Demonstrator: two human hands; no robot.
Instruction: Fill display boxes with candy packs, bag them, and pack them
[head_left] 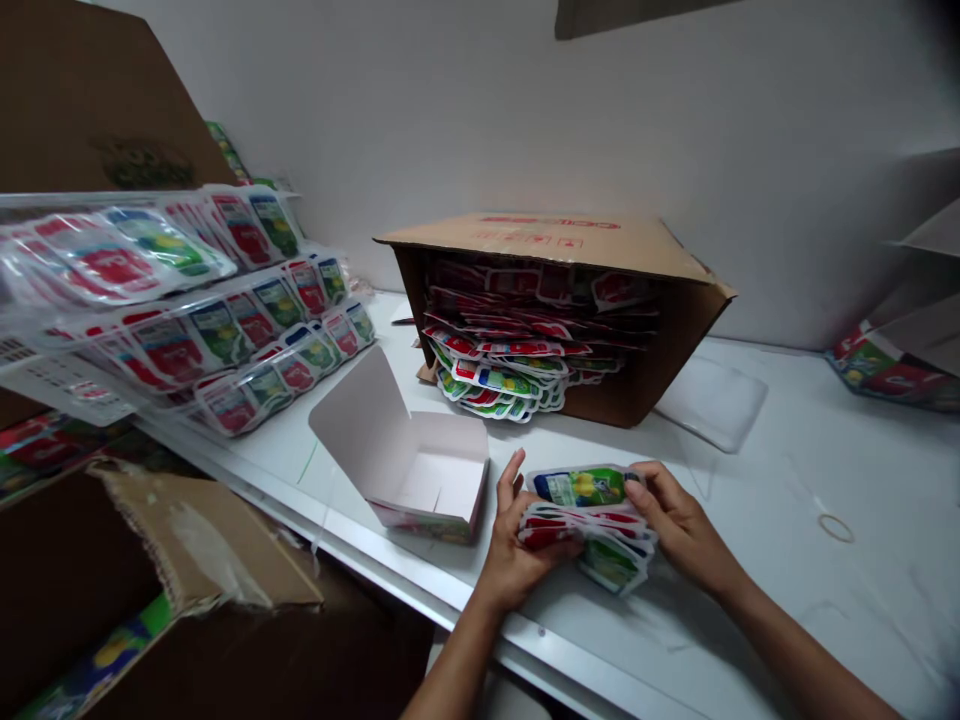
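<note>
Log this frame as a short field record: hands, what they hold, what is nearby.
left hand: grips the left side of the stack of blister packs
right hand: grips the stack's right side
stack: held just above the white table
small open box: left of the hands
cardboard carton: on its side behind, full of packs
rubber band: on table, right

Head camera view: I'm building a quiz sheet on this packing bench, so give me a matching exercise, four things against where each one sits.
Things:
1. stack of packets
2. small open carton
3. big cardboard box
4. rubber band

Places:
A. lying alone on the white table, far right
B. on its side at the back, packets spilling from its mouth
C. between the left hand and the right hand
D. just left of the hands, lid raised

Pairs: 1-C, 2-D, 3-B, 4-A
</note>
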